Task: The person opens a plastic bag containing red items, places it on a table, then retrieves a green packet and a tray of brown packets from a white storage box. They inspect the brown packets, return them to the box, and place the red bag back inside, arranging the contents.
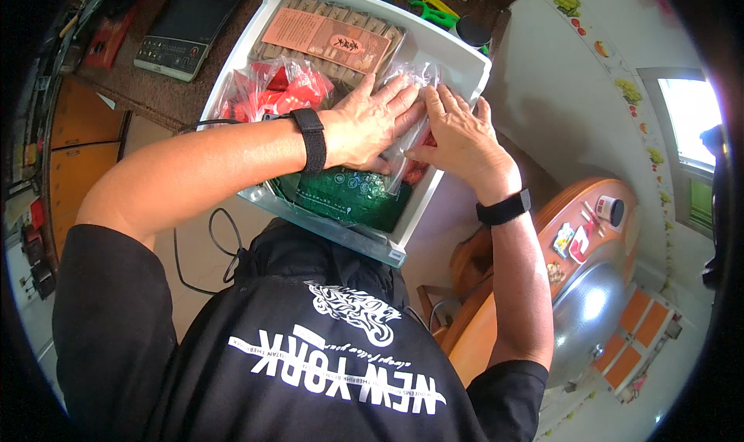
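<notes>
A white drawer-like bin [474, 58] with a see-through front edge stands in front of me, filled with packages. My left hand [364, 124] lies flat over its middle, fingers stretched out and spread, touching a clear plastic bag [400, 154]. From the right my right hand [465, 141] reaches over the rim, its fingers extended onto the same bag, thumb apart. Red contents show in part beneath the plastic. A green package [353, 198] lies at the near side, a red packet in clear wrap [283, 89] at the left, and a wrapped pack of brown pieces [333, 39] at the far side.
Behind the bin runs a dark countertop [147, 93] with a flat black cooktop [182, 35] and green-handled scissors [430, 13]. A black cable [221, 237] hangs at the left. A round wooden table [577, 202] with a large metal lid [585, 310] stands at the right.
</notes>
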`<control>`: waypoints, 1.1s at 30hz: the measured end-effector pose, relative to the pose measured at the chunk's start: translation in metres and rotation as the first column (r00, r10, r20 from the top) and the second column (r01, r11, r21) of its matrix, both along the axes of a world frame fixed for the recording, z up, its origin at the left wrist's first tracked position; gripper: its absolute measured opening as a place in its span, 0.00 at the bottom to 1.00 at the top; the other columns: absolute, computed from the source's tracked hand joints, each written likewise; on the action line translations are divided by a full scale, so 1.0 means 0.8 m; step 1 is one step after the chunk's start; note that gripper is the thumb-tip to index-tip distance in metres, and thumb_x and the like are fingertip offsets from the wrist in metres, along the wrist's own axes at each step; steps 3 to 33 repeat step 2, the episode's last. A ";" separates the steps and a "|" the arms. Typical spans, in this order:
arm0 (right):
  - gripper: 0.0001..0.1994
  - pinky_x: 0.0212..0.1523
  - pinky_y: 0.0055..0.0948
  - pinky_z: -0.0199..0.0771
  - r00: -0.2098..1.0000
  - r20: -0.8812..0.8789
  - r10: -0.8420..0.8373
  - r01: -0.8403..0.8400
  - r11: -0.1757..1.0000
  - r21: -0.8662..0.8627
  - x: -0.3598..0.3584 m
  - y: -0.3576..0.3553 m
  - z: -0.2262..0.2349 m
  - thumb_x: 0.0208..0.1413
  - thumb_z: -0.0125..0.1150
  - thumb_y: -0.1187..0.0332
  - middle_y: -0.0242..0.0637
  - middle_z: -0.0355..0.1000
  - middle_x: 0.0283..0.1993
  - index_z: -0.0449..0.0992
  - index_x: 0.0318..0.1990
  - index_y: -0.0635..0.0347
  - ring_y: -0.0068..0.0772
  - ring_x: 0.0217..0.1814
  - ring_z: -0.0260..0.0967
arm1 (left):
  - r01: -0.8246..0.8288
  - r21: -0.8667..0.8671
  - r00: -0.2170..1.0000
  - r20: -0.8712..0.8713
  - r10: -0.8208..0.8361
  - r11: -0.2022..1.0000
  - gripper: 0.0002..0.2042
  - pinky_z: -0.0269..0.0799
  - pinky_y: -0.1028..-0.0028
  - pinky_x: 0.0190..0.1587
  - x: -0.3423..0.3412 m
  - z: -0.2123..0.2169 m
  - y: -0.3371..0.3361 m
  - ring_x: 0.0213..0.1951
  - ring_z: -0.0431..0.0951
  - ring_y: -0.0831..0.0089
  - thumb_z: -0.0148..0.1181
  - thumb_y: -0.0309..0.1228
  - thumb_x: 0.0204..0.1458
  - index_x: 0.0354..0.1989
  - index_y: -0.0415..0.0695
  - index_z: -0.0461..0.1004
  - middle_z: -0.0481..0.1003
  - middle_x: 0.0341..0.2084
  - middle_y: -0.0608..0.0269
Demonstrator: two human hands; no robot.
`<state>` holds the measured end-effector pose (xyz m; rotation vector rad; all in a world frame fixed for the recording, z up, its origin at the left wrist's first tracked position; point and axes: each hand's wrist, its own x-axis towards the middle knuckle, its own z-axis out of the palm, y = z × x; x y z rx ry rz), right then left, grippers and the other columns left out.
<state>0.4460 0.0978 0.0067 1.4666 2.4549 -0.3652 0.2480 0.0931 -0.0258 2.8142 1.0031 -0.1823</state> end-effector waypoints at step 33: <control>0.52 0.73 0.64 0.45 1.000 0.012 -0.015 0.015 1.000 0.013 -0.003 -0.003 0.001 0.43 0.74 0.45 0.50 0.55 0.74 0.55 0.72 0.61 0.45 0.77 0.52 | 0.000 0.006 1.000 0.000 0.000 1.000 0.54 0.48 0.42 0.69 0.002 -0.001 0.000 0.73 0.49 0.47 0.67 0.59 0.43 0.73 0.39 0.50 0.51 0.71 0.43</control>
